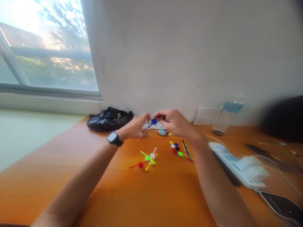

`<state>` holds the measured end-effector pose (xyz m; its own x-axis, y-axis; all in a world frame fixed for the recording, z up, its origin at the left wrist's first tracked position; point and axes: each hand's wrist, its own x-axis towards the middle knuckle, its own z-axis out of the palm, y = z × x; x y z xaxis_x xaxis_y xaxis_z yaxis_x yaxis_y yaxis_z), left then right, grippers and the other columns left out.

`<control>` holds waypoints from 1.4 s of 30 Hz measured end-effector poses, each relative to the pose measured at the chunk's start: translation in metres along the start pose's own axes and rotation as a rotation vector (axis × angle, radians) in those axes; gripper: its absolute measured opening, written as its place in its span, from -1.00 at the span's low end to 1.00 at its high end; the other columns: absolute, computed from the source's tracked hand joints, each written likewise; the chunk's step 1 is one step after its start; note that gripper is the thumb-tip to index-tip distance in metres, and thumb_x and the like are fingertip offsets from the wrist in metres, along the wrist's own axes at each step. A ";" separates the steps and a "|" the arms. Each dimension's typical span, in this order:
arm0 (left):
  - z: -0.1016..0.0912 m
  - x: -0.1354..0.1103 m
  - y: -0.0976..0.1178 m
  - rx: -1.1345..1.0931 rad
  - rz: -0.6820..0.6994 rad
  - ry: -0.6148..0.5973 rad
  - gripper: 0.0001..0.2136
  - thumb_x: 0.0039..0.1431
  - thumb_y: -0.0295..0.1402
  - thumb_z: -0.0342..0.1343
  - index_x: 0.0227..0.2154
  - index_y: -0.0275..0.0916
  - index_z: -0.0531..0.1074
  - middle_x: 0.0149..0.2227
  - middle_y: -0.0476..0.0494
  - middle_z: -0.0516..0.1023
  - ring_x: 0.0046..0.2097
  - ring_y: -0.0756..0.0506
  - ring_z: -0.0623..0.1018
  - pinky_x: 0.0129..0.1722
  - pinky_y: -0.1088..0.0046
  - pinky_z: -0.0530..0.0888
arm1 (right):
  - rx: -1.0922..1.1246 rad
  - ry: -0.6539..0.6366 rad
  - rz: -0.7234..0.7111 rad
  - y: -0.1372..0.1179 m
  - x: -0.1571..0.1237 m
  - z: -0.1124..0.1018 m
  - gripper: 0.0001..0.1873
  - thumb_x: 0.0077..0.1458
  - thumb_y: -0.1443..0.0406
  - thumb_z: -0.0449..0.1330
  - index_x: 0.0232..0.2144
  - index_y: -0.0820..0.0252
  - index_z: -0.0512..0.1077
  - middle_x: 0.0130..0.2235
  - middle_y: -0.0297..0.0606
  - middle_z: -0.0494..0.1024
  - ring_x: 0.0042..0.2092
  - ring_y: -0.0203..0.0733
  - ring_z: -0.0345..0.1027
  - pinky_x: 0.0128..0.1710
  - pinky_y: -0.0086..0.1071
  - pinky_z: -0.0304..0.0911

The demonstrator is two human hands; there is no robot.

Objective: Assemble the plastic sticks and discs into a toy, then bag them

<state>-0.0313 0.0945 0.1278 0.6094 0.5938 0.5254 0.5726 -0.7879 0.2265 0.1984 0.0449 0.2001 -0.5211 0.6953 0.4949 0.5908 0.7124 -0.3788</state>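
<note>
My left hand (136, 127), with a black watch on its wrist, is closed around a crinkled clear plastic bag (151, 126) at the far side of the orange table (71, 176). My right hand (175, 123) pinches a small blue ball-and-stick piece (153, 121) just above that bag. On the table in front of both hands lies a small built cluster of red, green, white and yellow balls joined by sticks (146, 159). To its right sit several loose coloured balls and sticks (178, 149).
A black plastic bag (109, 121) lies at the table's back left by the wall. A clear water bottle (226, 118) stands at the back right. A white power strip (239, 165) with cables and a dark phone (280, 205) lie on the right.
</note>
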 end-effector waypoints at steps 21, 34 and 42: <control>-0.007 -0.001 0.006 -0.100 -0.030 -0.028 -0.51 -0.07 -0.40 0.18 -0.01 -0.20 0.24 -0.22 -0.08 0.47 -0.33 -0.08 0.41 -0.30 0.41 0.31 | -0.169 -0.047 -0.111 0.009 0.002 -0.004 -0.70 0.19 0.46 0.14 -0.17 0.12 0.64 -0.21 -0.24 0.66 -0.15 -0.14 0.46 -0.13 -0.36 0.22; -0.004 -0.001 0.008 -0.149 -0.026 -0.026 -0.59 -0.06 -0.37 0.15 -0.09 -0.16 0.21 -0.23 -0.06 0.43 -0.37 -0.05 0.34 -0.36 0.42 0.27 | 0.063 -0.188 -0.068 0.009 -0.001 0.000 -0.79 0.22 0.38 0.10 -0.23 0.14 0.55 -0.24 -0.33 0.64 -0.25 -0.21 0.42 -0.26 -0.39 0.17; -0.006 0.000 0.017 -0.131 -0.015 -0.043 -0.63 -0.04 -0.35 0.13 -0.16 -0.15 0.17 -0.25 -0.04 0.40 -0.40 -0.04 0.31 -0.38 0.42 0.23 | 0.113 -0.253 -0.075 0.021 0.005 0.013 -0.78 0.21 0.37 0.12 -0.21 0.11 0.56 -0.21 -0.30 0.63 -0.26 -0.19 0.39 -0.28 -0.37 0.15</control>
<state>-0.0251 0.0800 0.1364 0.6259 0.6097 0.4863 0.5071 -0.7919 0.3402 0.2001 0.0642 0.1843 -0.7061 0.6317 0.3198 0.4799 0.7591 -0.4398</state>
